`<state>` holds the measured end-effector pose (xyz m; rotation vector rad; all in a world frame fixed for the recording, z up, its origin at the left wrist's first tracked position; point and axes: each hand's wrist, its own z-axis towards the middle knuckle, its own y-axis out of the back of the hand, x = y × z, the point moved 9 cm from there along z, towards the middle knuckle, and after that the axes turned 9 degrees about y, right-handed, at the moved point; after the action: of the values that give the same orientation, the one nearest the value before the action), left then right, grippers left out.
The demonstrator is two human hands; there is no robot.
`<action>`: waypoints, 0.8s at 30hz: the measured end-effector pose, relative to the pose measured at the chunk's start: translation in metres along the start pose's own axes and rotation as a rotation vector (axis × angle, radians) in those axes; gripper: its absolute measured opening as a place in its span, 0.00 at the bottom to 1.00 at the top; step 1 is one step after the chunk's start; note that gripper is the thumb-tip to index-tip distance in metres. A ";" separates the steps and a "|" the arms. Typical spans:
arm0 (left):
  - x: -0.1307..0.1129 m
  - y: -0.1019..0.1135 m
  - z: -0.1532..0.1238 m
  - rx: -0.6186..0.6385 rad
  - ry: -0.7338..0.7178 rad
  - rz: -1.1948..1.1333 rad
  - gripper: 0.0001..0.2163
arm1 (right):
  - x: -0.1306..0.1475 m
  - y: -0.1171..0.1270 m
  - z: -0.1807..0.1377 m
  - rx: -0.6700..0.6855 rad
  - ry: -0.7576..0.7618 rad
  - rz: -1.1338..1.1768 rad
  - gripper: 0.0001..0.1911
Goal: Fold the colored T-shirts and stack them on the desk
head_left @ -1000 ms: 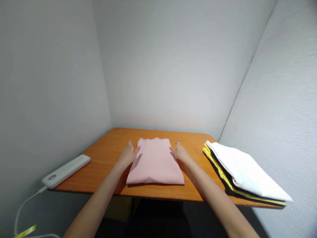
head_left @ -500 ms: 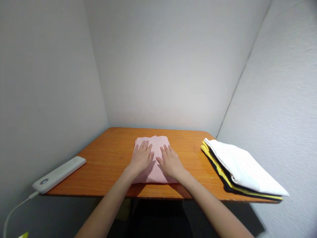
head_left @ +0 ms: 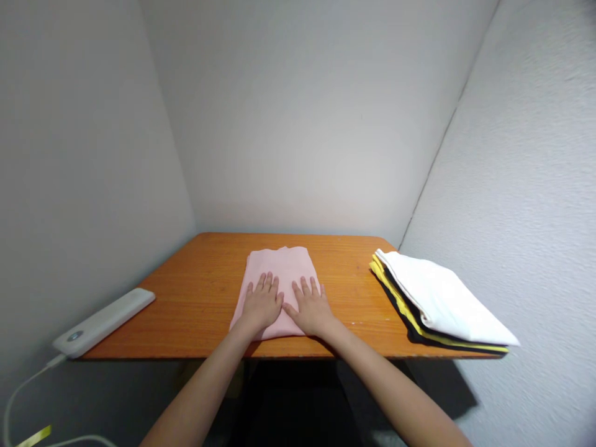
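On the table: two flat hands on a folded pink garment

At the middle of the near edge of the orange table (head_left: 200, 279) lies a folded pink garment (head_left: 279, 264), squared into a neat rectangle. Our left hand (head_left: 262, 304) and right hand (head_left: 311, 307) rest side by side on its near half. Both are open, palms down and fingers spread, gripping nothing.

To press the fold well, we judge that even weight through flat palms would serve best. Working from the middle out towards the edges should keep the layers beneath from sliding or wrinkling.

We see no box, basket or drawer; everything lies straight on the table. At the right edge, well apart from the garment, sits a stack of folded clothes (head_left: 433, 298), white on top with yellow and black below. At the near left corner lies a white slab-shaped device (head_left: 103, 321), with a cable (head_left: 23, 385) hanging off the edge.
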<state>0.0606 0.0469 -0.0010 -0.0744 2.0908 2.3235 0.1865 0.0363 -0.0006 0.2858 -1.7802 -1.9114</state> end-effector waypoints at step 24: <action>-0.017 0.061 0.020 0.031 0.039 -0.111 0.22 | -0.048 0.073 -0.151 -0.327 -0.348 -0.193 0.23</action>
<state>0.0742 0.0603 0.0626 -0.2313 2.0816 2.2441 0.3159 -0.0722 0.0441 0.0061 -1.6527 -2.4748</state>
